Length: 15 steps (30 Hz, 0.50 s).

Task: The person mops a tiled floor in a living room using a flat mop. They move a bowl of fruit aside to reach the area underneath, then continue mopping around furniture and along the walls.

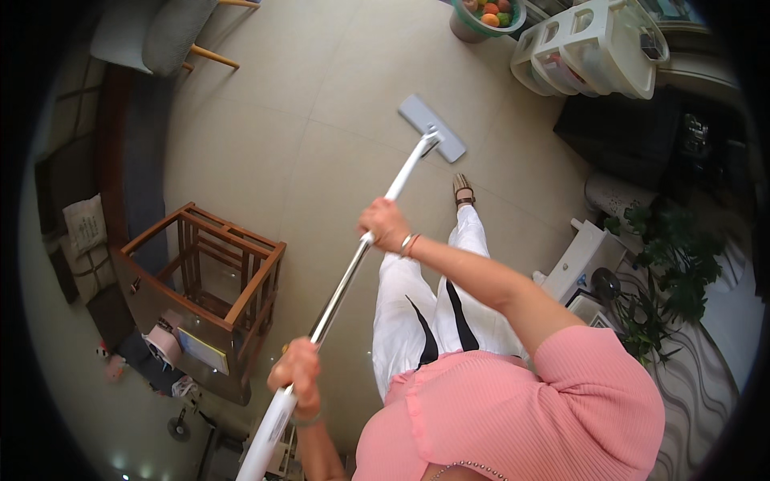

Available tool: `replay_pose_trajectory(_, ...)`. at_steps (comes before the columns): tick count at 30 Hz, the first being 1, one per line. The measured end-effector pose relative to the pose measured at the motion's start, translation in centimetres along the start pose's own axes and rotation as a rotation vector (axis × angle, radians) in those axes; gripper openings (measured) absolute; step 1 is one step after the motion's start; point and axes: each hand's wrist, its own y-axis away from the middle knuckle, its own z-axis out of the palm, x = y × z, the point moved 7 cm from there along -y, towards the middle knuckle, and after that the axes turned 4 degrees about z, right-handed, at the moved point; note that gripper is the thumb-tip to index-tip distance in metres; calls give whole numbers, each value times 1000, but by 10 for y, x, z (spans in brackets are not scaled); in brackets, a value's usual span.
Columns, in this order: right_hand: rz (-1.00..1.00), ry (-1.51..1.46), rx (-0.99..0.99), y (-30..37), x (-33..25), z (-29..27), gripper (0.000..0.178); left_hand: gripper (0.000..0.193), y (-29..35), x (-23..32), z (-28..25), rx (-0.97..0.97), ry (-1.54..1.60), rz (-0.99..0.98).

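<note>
A flat mop (343,282) slants across the middle, with a white and silver pole. Its grey rectangular head (417,112) lies flat on the tiled floor ahead of my feet. My right hand (385,225) is wrapped round the pole about midway, a bracelet at its wrist. Lower down, my left hand (296,370) grips the same pole just above its thick white upper section. Beside the mop head is one of my feet in a strapped sandal (463,189); the other foot is hidden.
At left stands a brown wooden-framed table (233,317) with a glossy top, a grey chair (172,36) beyond. Ahead right are a bucket of colourful balls or fruit (473,30), a white plastic drawer unit (589,48) and a black cabinet (626,132). Leafy plants (670,256) stand at right.
</note>
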Motion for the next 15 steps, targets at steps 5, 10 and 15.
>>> replay_pose_trajectory(5, -162, -250, -209, 4, -104, 30, 9, 30, 20, 62, -29, 66, -160, -72)
replay_pose_trajectory(10, -282, -195, -413, 3, -84, 17, 8, 31, 20, 54, -9, 376, -23, 37)
replay_pose_trajectory(15, -215, -153, -194, 15, -1, -60, 4, 31, -17, 41, 78, 102, 144, 143)
